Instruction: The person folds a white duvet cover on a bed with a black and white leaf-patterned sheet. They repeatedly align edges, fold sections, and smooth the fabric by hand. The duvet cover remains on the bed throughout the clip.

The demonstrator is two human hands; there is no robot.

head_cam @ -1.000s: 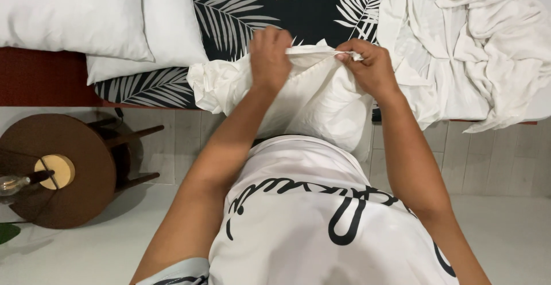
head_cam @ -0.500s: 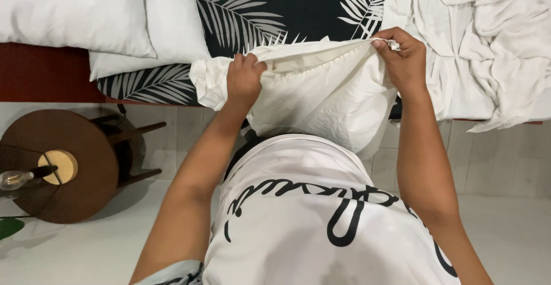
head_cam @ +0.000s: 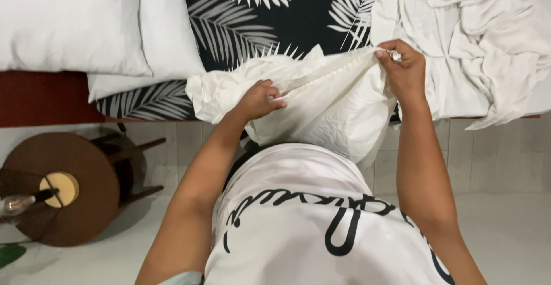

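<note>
- One white pillowcase is in hand, held up in front of the person's chest, its upper edge stretched between the two hands and its body hanging crumpled over the edge of the bed.
- Two bare hands are at work, both the person's own.
- The left hand has its grip closed on the fabric near the pillowcase's left part, fingers curled in and bunching the cloth.
- The right hand pinches the upper right corner of the pillowcase, grip closed tight with thumb against fingers; it sits higher than the left hand.
- Two white pillows lie on the bed at the upper left, one overlapping the other; the second pillow shows just beside and partly under the first.
- One black bedcover with white palm leaves spreads across the bed behind the pillowcase.
- One heap of crumpled white sheets lies on the right side of the bed, just beside the right hand.
- One round dark wooden stool stands on the pale floor at the lower left, well apart from the hands; a small light wooden disc lies on its top.
- One red-brown bed frame edge runs under the pillows.
- The person wears a white shirt with black lettering.
</note>
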